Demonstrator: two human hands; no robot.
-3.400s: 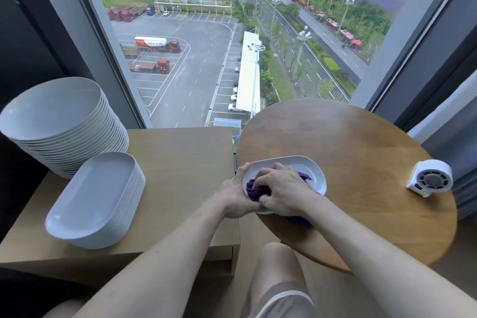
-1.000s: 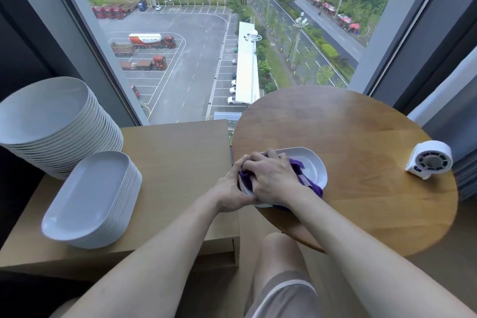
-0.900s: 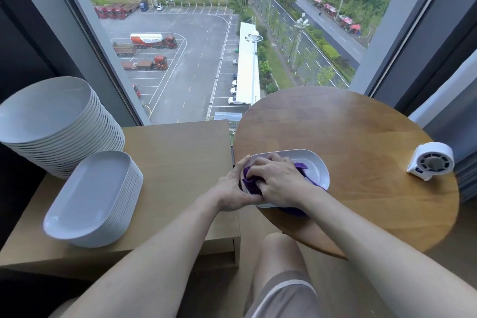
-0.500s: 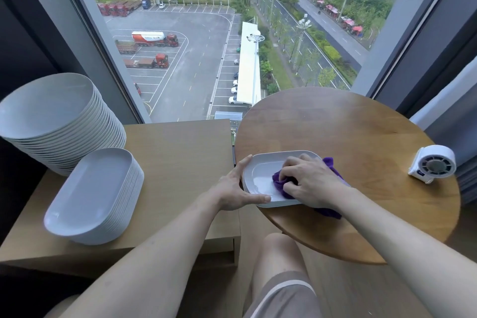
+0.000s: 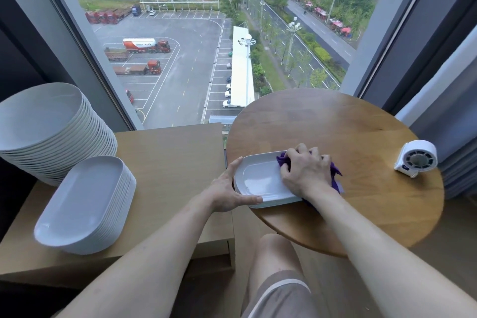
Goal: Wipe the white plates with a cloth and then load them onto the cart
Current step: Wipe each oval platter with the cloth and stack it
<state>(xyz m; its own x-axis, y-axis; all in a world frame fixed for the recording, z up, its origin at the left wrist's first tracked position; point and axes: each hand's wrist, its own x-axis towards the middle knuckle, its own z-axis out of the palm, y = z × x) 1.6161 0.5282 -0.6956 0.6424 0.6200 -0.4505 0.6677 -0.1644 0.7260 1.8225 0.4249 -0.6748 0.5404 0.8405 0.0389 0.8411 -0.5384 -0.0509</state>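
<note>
A white oblong plate (image 5: 258, 181) lies at the near left edge of the round wooden table (image 5: 348, 131). My left hand (image 5: 227, 188) holds the plate's left end, thumb along the near rim and fingers at the far rim. My right hand (image 5: 305, 171) grips a bunched purple cloth (image 5: 335, 173) and presses it on the plate's right end. The cloth mostly hides under that hand. A stack of white oblong plates (image 5: 85, 204) and a taller stack of round white plates (image 5: 51, 126) stand on the low wooden cart (image 5: 173, 160) to the left.
A small white fan (image 5: 416, 159) sits at the round table's right edge. Behind both surfaces rises a big window with slanted grey frames. My knee (image 5: 273, 253) shows below the table, between it and the cart.
My right hand has slid the cloth from the plate's left part to its right end. My left hand has spread wider round the plate's left end.
</note>
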